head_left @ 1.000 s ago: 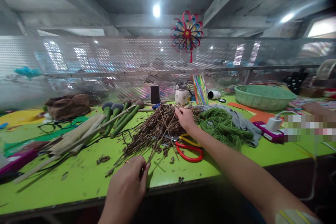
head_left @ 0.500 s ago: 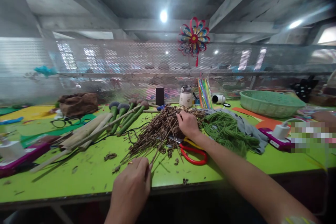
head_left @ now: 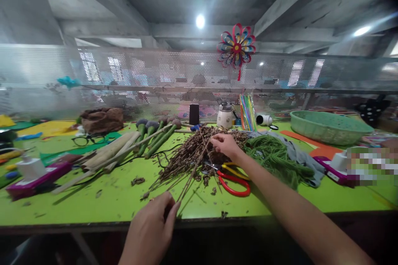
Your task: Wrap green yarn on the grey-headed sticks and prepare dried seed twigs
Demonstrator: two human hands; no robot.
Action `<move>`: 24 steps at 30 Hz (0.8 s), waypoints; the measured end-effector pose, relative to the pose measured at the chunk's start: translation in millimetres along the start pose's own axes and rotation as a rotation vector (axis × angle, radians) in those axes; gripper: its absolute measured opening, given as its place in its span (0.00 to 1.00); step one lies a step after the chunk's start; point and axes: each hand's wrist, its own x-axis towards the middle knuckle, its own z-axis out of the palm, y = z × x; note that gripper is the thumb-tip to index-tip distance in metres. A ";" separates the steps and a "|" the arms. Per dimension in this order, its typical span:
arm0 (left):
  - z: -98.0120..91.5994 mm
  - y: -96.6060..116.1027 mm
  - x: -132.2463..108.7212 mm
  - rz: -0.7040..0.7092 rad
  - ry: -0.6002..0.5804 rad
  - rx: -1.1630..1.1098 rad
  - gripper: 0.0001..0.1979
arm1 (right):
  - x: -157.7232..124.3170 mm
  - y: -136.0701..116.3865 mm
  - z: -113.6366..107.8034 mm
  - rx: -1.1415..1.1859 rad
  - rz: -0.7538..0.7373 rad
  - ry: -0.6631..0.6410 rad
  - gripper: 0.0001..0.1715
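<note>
Near the table's front edge, my left hand (head_left: 152,225) is closed on the lower ends of a few thin dried stems (head_left: 189,180), pinched between thumb and fingers. The stems slant up and away over a heap of brown dried plant stalks (head_left: 186,151). My right hand (head_left: 225,145) is at the top of the heap, thumb and fingers pinched together on the upper part of the held stems. Under my right forearm lie red-handled scissors (head_left: 234,186) and a yellow-handled pair (head_left: 234,170), blades partly hidden by the heap.
Green yarn (head_left: 273,159) lies on grey cloth right of the heap. Further right are a green basket (head_left: 329,126) and a purple power strip (head_left: 329,169). Left are green-stemmed pods (head_left: 152,140), pale husks (head_left: 108,153), glasses (head_left: 82,140) and another purple strip (head_left: 40,180). A bottle (head_left: 224,116) stands behind.
My left hand has shifted slightly down and left, its thumb now more visible. More stems run between my hands. The whole view has turned a little leftward.
</note>
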 end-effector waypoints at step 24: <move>3.4 -5.8 -24.5 -0.047 0.077 -0.157 0.15 | -22.4 -25.8 13.4 -0.234 -0.189 0.188 0.17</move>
